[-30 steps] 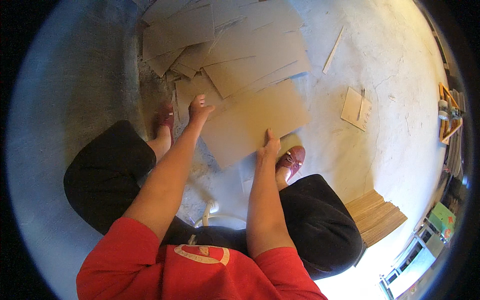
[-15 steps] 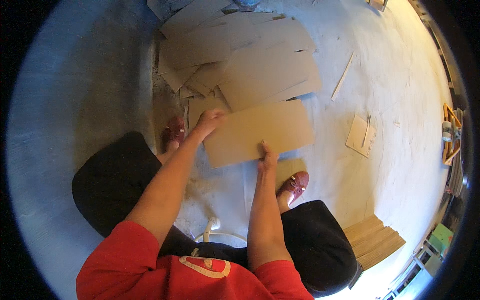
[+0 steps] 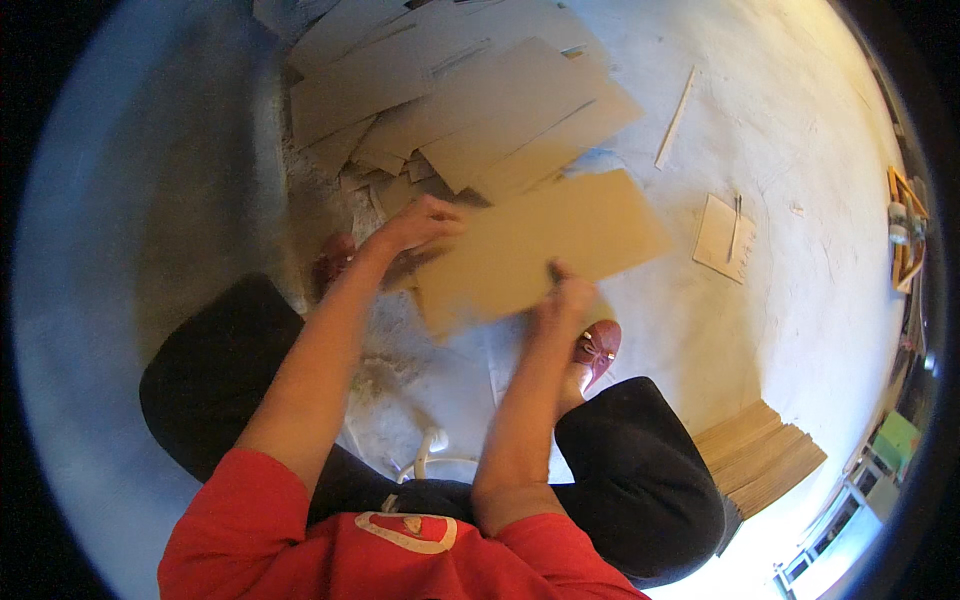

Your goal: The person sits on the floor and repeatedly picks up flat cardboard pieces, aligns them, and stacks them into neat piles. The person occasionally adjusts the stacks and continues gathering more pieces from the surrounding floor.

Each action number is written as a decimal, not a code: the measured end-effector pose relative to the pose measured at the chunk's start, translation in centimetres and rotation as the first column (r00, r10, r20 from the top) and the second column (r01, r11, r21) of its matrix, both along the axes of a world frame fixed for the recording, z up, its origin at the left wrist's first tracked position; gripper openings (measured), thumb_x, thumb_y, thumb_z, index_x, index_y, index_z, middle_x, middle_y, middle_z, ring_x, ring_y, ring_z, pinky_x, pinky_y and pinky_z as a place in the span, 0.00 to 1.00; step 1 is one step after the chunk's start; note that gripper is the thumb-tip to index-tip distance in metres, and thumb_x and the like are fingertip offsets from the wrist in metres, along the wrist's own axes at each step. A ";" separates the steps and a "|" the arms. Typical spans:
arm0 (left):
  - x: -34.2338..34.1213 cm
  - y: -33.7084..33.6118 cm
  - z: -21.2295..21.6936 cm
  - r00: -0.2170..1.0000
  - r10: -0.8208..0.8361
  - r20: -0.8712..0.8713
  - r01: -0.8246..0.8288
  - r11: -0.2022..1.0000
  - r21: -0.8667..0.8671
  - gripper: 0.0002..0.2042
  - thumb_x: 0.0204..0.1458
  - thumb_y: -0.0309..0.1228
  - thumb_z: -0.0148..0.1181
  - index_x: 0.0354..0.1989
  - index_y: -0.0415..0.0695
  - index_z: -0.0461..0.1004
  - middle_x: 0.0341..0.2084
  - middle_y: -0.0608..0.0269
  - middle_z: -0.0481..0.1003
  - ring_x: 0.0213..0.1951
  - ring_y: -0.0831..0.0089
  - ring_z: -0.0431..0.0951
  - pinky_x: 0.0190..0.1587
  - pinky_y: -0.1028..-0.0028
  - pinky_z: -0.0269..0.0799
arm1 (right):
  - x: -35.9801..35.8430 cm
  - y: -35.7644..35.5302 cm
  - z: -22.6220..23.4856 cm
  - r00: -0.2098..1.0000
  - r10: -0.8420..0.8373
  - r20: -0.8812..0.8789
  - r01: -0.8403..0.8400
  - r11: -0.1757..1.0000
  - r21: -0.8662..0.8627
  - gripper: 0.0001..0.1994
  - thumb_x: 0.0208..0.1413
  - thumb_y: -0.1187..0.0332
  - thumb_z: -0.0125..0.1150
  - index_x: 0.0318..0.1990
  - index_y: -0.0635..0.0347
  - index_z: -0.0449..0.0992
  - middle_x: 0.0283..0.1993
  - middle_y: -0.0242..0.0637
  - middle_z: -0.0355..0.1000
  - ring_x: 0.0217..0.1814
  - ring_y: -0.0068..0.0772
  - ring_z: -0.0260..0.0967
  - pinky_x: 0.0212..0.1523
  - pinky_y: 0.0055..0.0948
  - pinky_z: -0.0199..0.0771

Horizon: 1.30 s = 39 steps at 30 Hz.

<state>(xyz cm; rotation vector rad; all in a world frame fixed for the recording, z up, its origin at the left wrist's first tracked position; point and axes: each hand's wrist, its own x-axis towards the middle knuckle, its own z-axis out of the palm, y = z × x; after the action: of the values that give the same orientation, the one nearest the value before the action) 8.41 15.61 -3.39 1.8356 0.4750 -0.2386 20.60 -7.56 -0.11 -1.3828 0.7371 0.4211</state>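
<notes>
On my feed the right hand (image 3: pixel 570 295) has its thumb laid over the near edge of the cardboard sheet (image 3: pixel 545 240), and I read it as clamped there, though its other fingers are hidden beneath. The left hand (image 3: pixel 424 222) is curled at the sheet's nine-to-ten o'clock edge; it is blurred, and I cannot tell whether its fingers pinch the board or only brush it. Taking the sheet as my clock centre, it sits in front of the person, between the knees, tilted with its right end farther away. My main worry is that uneven hold: if the left fingers are loose, I would expect the board to pivot about the right thumb and its far corner to dip. Its seven o'clock corner is smeared, so I can't rule out a second layer under it, and a doubled piece could slide free. At five o'clock the right shoe (image 3: pixel 598 345) lies close under the hand, where a dropped edge could land. At eleven the untidy pile of sheets (image 3: pixel 470 110) has overlapping edges that might snag the board if it goes low. Farther out, the thin strip (image 3: pixel 676 118) lies at one to two and the small card (image 3: pixel 720 250) at three, both well apart; a careless step could slip on either.
</notes>
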 end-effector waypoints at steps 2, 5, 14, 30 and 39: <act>1.3 -1.9 0.7 0.982 0.185 0.051 -0.176 0.975 -0.135 0.13 0.49 0.34 0.61 0.41 0.41 0.77 0.33 0.66 0.78 0.35 0.78 0.74 0.41 0.74 0.70 | 3.8 -4.6 2.4 0.983 0.084 0.162 -0.064 0.990 -0.128 0.10 0.36 0.83 0.62 0.31 0.72 0.75 0.33 0.41 0.73 0.32 0.38 0.73 0.36 0.36 0.77; 1.0 -1.9 1.4 0.898 0.427 0.108 -0.412 0.901 -0.137 0.15 0.50 0.36 0.61 0.43 0.39 0.76 0.33 0.65 0.78 0.34 0.79 0.75 0.42 0.77 0.70 | 7.7 -9.3 8.7 0.934 0.036 0.354 -0.024 0.999 -0.038 0.11 0.35 0.84 0.64 0.29 0.70 0.69 0.28 0.45 0.71 0.25 0.35 0.70 0.30 0.33 0.77; 2.7 3.5 6.8 0.673 0.693 0.259 -0.690 0.714 -0.117 0.21 0.46 0.40 0.64 0.45 0.39 0.74 0.37 0.56 0.77 0.39 0.71 0.76 0.43 0.73 0.71 | 6.2 -4.6 13.0 0.848 0.367 0.382 -0.318 0.929 -0.188 0.12 0.36 0.83 0.63 0.32 0.69 0.71 0.26 0.39 0.71 0.23 0.31 0.68 0.24 0.29 0.71; 6.0 5.3 -4.8 0.993 0.104 -0.047 -0.100 0.993 0.070 0.31 0.43 0.47 0.63 0.56 0.48 0.67 0.49 0.56 0.72 0.51 0.63 0.72 0.54 0.64 0.64 | 8.7 -5.4 15.2 0.858 0.365 0.360 -0.348 0.931 -0.115 0.15 0.37 0.87 0.57 0.37 0.74 0.69 0.31 0.45 0.71 0.28 0.39 0.72 0.31 0.36 0.78; 6.5 8.4 5.6 0.813 0.440 0.382 -0.540 0.814 0.212 0.29 0.47 0.45 0.61 0.56 0.41 0.67 0.53 0.53 0.68 0.58 0.59 0.64 0.58 0.63 0.58 | 12.2 7.9 0.4 0.874 0.337 0.351 -0.460 0.806 0.373 0.13 0.43 0.78 0.65 0.37 0.71 0.70 0.32 0.44 0.72 0.33 0.39 0.71 0.31 0.36 0.75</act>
<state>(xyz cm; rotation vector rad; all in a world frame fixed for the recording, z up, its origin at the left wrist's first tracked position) 14.95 23.97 2.19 1.9307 0.7791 0.5184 32.78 0.34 0.25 -1.1158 0.0920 0.6768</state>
